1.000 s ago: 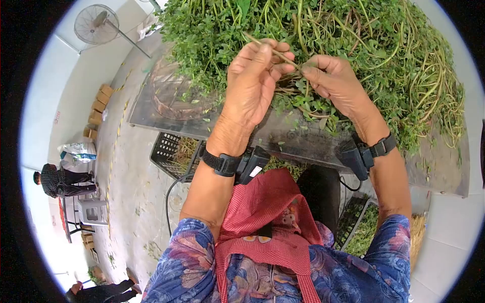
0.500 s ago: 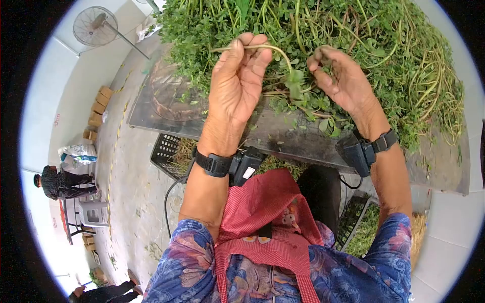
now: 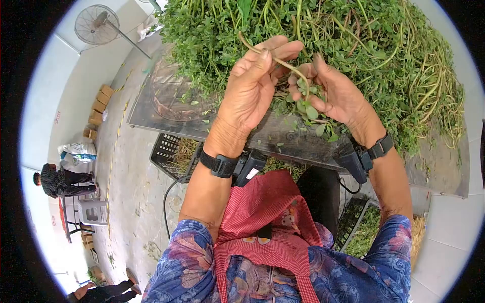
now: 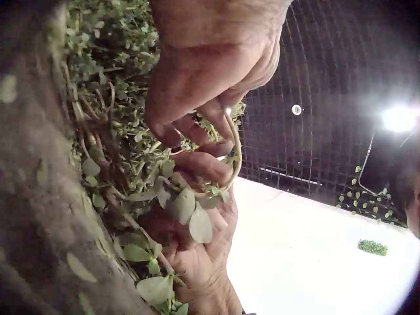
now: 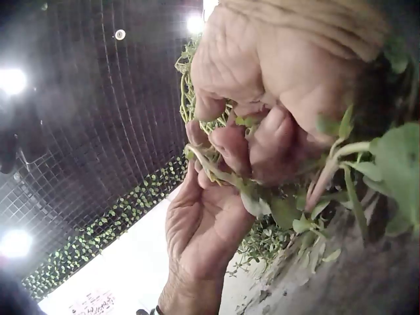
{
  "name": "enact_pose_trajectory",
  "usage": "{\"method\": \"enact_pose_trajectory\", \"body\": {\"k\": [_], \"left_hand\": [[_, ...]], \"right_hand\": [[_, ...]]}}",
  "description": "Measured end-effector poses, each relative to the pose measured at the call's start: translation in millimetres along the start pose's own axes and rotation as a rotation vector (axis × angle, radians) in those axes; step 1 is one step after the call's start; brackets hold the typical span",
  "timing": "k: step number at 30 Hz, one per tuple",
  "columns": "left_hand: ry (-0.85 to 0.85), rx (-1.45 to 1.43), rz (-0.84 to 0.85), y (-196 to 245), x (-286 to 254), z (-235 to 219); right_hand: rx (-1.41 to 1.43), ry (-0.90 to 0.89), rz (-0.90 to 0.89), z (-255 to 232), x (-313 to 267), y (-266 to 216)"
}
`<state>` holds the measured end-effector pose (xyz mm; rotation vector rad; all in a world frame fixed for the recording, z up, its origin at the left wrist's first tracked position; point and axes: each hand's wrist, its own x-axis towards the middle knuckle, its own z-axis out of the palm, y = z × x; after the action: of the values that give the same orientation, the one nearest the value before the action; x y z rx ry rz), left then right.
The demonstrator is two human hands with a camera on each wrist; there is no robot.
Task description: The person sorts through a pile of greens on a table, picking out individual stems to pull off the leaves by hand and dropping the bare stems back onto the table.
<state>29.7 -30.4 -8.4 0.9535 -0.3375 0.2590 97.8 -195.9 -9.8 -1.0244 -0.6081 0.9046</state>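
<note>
A purslane stem [image 3: 284,63] with rounded leaves at its lower end is pinched between the thumb and fingers of my left hand [image 3: 251,88]. Its bare end sticks up past the thumb, and the leafy end bends toward my right hand [image 3: 343,96]. The right thumb stands apart from its fingers, which lie right at the leaves. In the left wrist view the stem [image 4: 236,147] curves down from the left hand [image 4: 210,65] past the right fingers. The right wrist view has the right hand [image 5: 275,85] with bent fingers close by the stem. Behind both hands rises a big heap of purslane [image 3: 374,45].
The heap lies on a dark worn tabletop [image 3: 283,144] with loose leaves near its front edge. Below stand black crates, one at the left [image 3: 164,151] and one at the right [image 3: 348,217]. A fan [image 3: 96,24], a white stool [image 3: 92,212] and other people are at the left.
My left hand moved left with the stem, then back right. The right hand let go of the stem, drew away, and is again beside its leafy end.
</note>
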Motion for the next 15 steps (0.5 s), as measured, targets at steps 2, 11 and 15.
{"method": "enact_pose_trajectory", "body": {"k": [2, 11, 15], "left_hand": [[-0.036, -0.037, -0.046, 1.2, -0.9, 1.5], [-0.049, 0.12, 0.054, 1.7, -0.2, 1.6], [-0.065, 0.05, 0.036, 7.4, -0.5, 1.6]], "right_hand": [[-0.009, -0.026, 0.008, 1.6, -1.4, -1.5], [0.011, 0.051, -0.033, -6.0, 5.6, 6.4], [0.082, 0.273, -0.111, -16.5, 9.4, 6.8]]}}
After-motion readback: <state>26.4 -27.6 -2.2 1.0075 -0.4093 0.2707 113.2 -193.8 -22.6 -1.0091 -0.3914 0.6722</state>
